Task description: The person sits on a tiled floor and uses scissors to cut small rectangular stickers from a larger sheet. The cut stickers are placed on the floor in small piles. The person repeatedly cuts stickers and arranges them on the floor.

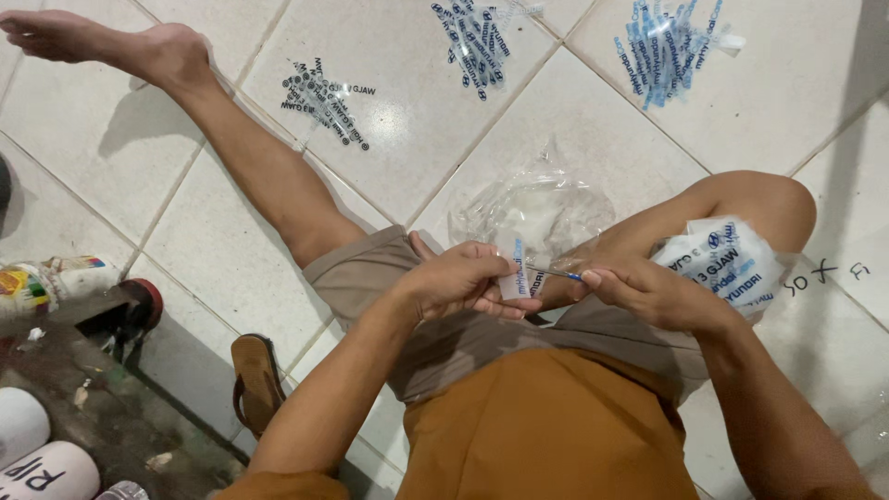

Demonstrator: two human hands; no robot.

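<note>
I sit on a white tiled floor with my legs spread. My left hand (468,281) pinches a small clear plastic sleeve with blue print (515,274) over my lap. My right hand (648,292) holds a thin metal rod with a blue end (556,272), its tip at the sleeve's opening. A stack of printed sleeves (727,259) rests on my right thigh. A crumpled clear plastic bag (537,208) lies on the floor between my knees.
Three loose piles of printed sleeves lie on the tiles ahead: a black one (324,97), a dark blue one (477,42), and a light blue one (667,46). A brown sandal (256,380) sits at my left. Bottles and white containers (42,454) crowd the lower left.
</note>
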